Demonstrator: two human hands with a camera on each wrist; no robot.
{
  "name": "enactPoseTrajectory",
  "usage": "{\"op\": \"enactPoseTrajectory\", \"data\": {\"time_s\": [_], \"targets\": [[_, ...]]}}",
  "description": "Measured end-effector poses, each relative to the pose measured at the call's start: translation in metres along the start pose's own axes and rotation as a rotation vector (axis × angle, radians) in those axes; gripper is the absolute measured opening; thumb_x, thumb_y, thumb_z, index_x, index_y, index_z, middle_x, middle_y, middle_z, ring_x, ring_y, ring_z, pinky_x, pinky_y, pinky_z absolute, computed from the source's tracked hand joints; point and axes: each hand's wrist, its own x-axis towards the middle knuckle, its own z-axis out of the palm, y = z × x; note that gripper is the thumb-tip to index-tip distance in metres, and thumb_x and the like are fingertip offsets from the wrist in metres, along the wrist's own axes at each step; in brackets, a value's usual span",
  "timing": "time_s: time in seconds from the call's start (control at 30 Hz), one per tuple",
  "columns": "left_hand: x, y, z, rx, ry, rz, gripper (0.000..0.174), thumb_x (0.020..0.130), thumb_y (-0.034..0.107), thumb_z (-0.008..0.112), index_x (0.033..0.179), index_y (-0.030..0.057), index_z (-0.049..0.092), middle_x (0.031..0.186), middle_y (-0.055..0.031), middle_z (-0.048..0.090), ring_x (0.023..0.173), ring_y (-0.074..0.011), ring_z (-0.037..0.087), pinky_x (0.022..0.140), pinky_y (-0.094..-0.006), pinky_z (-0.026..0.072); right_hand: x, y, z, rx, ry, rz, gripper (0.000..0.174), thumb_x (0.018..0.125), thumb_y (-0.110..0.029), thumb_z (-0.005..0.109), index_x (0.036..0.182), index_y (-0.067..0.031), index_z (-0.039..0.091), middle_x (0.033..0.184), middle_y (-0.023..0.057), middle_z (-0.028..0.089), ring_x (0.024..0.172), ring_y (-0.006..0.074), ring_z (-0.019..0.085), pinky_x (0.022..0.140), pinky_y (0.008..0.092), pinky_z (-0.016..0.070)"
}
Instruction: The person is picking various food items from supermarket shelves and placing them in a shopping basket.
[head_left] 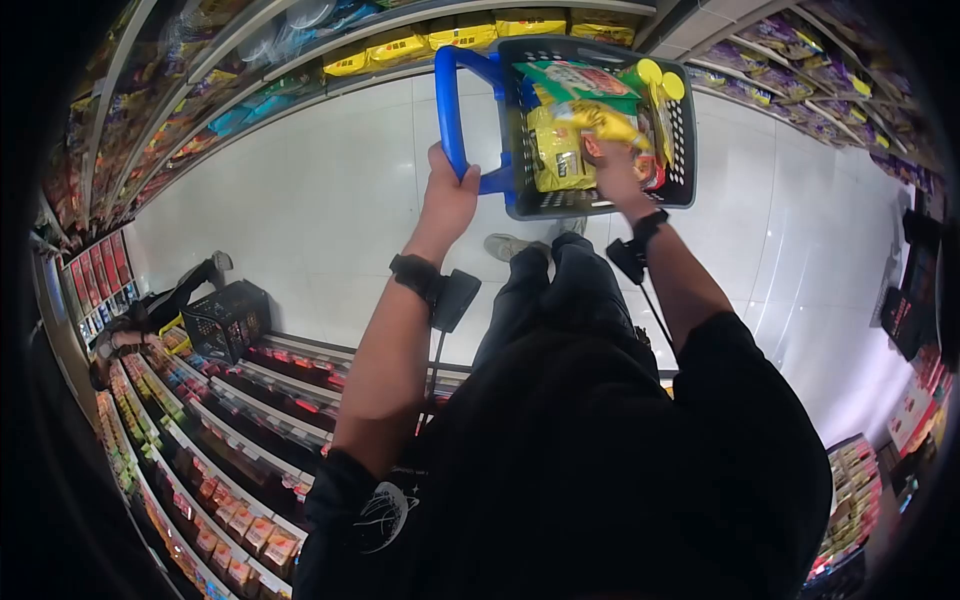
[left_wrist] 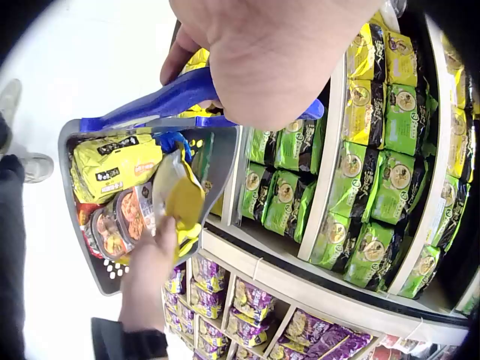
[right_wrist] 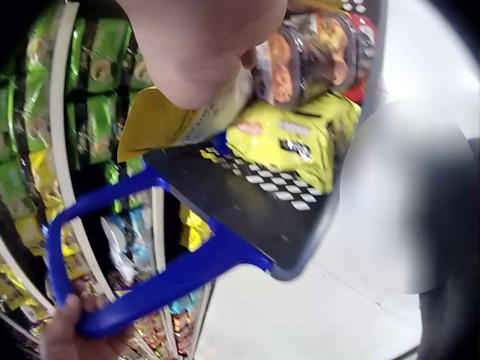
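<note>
My left hand (head_left: 450, 200) grips the blue handle (head_left: 449, 105) of a dark grey shopping basket (head_left: 684, 150), which hangs tilted in front of my legs. Inside the basket, my right hand (head_left: 620, 178) holds a yellow packet (head_left: 603, 120) by its edge; the left wrist view shows fingers and thumb on it. Beside that packet lie a bright yellow bag (left_wrist: 112, 169) and clear-topped food tubs (left_wrist: 131, 212). A green packet (head_left: 575, 80) and two round yellow lids (head_left: 672, 86) show at the basket's far side. The basket's bottom is hidden under the goods.
Shelves with yellow packs (head_left: 398, 45) run along the far side, and purple packs (head_left: 760, 70) fill the rack at right. To the left, a person (head_left: 165, 310) is low by the shelves next to a black basket (head_left: 230, 320). White tiled floor (head_left: 330, 200) lies between.
</note>
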Motion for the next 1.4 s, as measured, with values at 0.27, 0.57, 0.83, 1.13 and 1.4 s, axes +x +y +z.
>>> {"op": "enactPoseTrajectory", "data": {"time_s": [0.27,0.57,0.83,1.13,1.4], "targets": [[0.005,0.006,0.006,-0.003,0.026,-0.062,0.039,0.095,0.009,0.054,0.127,0.0033,0.033,0.092,-0.0065,0.053,0.082,-0.0156,0.055,0.075,-0.0321,0.0470,0.045,0.027,-0.051,0.299,-0.058,0.073,0.060,0.082,-0.016,0.069,0.133,0.0020,0.045,0.136,0.0261,0.047,0.125,0.0392,0.046,0.103,0.0419,0.0389],[0.004,0.014,0.008,-0.019,0.027,-0.067,0.039,0.095,0.007,0.052,0.128,0.0028,0.031,0.092,-0.0092,0.054,0.083,-0.0194,0.056,0.077,-0.0341,0.0469,0.044,0.036,0.023,-0.084,-0.329,0.291,0.047,0.086,-0.041,0.059,0.121,-0.0107,0.063,0.110,0.0154,0.068,0.106,0.0363,0.061,0.096,0.0466,0.0451],[0.007,0.017,0.010,-0.036,0.022,-0.143,0.032,0.096,0.007,0.055,0.120,0.0054,0.034,0.096,-0.0051,0.051,0.086,-0.0132,0.051,0.076,-0.0293,0.0450,0.020,-0.005,0.107,-0.205,-0.327,0.229,0.054,0.082,-0.050,0.064,0.110,-0.0040,0.066,0.114,0.0185,0.065,0.110,0.0364,0.059,0.097,0.0454,0.0437],[0.005,0.017,0.009,-0.066,0.043,-0.155,0.032,0.096,0.007,0.055,0.122,0.0055,0.035,0.092,-0.0030,0.049,0.082,-0.0114,0.049,0.075,-0.0275,0.0442,0.035,-0.002,0.149,-0.235,-0.424,0.206,0.021,0.081,-0.021,0.061,0.082,-0.0037,0.072,0.087,0.0200,0.069,0.088,0.0362,0.067,0.077,0.0455,0.0522],[0.002,0.010,0.004,-0.110,0.073,-0.099,0.040,0.094,0.008,0.053,0.128,0.0034,0.033,0.090,-0.0141,0.055,0.082,-0.0259,0.058,0.075,-0.0376,0.0476,0.020,0.023,0.054,0.265,-0.371,0.321,0.023,0.084,-0.026,0.062,0.089,-0.0043,0.068,0.083,0.0154,0.066,0.082,0.0308,0.063,0.069,0.0400,0.0501]]}}
